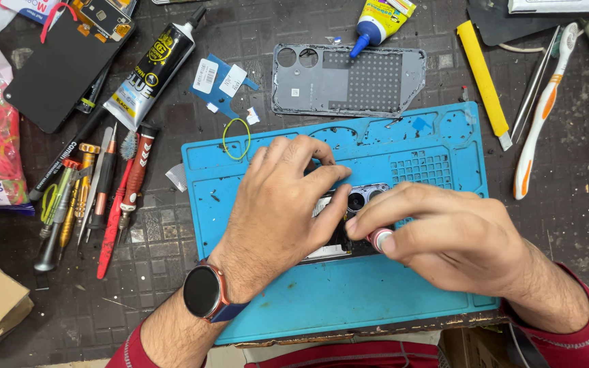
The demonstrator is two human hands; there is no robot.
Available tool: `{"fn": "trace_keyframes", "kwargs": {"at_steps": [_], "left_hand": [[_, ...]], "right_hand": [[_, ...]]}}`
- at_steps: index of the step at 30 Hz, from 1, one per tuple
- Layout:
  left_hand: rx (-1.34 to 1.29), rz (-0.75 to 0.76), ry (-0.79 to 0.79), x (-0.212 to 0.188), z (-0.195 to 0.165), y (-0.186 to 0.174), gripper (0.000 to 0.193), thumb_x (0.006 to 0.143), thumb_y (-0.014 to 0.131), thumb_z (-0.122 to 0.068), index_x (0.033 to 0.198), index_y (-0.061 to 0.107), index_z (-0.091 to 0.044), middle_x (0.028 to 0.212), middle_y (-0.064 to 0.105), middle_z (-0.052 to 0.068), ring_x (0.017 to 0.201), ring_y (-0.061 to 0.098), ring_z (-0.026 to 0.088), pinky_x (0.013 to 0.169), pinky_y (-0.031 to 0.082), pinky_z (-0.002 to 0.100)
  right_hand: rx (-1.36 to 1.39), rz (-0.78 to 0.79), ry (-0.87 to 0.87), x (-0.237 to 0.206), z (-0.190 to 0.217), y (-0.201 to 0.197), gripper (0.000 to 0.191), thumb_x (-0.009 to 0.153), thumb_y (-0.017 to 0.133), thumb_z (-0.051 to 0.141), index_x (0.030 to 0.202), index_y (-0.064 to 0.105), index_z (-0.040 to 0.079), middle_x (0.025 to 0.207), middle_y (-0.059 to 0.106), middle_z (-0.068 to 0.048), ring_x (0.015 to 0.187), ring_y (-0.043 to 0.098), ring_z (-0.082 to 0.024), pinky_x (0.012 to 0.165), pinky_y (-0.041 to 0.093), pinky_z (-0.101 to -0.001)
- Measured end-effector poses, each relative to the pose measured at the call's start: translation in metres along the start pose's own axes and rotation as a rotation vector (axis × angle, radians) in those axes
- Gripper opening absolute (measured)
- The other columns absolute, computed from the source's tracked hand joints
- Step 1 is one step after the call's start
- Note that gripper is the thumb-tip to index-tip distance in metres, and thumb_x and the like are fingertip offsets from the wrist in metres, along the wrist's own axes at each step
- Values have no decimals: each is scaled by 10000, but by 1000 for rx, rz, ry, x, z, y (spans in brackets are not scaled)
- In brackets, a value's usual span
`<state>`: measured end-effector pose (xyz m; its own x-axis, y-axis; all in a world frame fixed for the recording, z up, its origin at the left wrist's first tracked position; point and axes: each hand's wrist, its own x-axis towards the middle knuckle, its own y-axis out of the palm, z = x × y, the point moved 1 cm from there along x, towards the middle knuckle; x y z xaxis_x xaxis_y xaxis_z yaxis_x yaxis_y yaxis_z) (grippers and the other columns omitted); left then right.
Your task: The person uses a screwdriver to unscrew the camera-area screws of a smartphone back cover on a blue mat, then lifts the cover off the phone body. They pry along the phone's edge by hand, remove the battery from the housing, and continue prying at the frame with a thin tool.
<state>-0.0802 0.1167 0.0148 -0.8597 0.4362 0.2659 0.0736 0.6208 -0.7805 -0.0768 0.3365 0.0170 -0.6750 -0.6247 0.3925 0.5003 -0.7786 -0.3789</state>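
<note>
Nearest, at six o'clock, two red sleeves enter; the left wrist wears a dark round watch (203, 292). Just beyond, at the centre, both hands rest over an opened phone (349, 204) lying on a blue mat (349, 300) on the dark surface (567, 204). The left hand (277, 204) curls over the phone's left part, its grip pressed down on the phone's edge. The right hand (455, 235) has its grip pinched together around a small red-and-silver tool handle (380, 239), touching the phone at its right side. At nine o'clock lie screwdrivers (114, 204). Farther, at twelve o'clock, a grey phone back cover (349, 80) lies just beyond the mat, with a glue tube (151, 68) at eleven o'clock and a yellow stick (483, 82) and toothbrush (543, 112) at two o'clock.
</note>
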Motion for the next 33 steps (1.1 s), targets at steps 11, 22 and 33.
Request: {"fn": "trace_keyframes", "kwargs": {"at_steps": [11, 22, 33], "left_hand": [[-8, 7, 25, -6, 0, 3, 131, 893, 762, -150, 1000, 738, -77, 1102, 605, 63, 1002, 574, 275, 845, 458, 406], [-4, 2, 29, -6, 1, 2, 124, 904, 765, -139, 1008, 735, -78, 1112, 600, 60, 1021, 577, 271, 872, 463, 406], [-2, 14, 32, -4, 1, 0, 138, 899, 767, -135, 1019, 736, -76, 1119, 601, 62, 1027, 576, 275, 878, 467, 410]], "right_hand": [[49, 33, -10, 0, 6, -1, 315, 823, 777, -90, 978, 586, 107, 1056, 692, -115, 1006, 766, -278, 877, 669, -391], [-48, -17, 50, 4, 7, -3, 209, 821, 741, -85, 885, 602, 57, 1042, 707, -114, 995, 767, -261, 885, 669, -374], [50, -60, 101, 2, 3, -2, 183, 852, 680, -123, 955, 576, -12, 1075, 723, -123, 1036, 773, -280, 915, 668, -417]]}}
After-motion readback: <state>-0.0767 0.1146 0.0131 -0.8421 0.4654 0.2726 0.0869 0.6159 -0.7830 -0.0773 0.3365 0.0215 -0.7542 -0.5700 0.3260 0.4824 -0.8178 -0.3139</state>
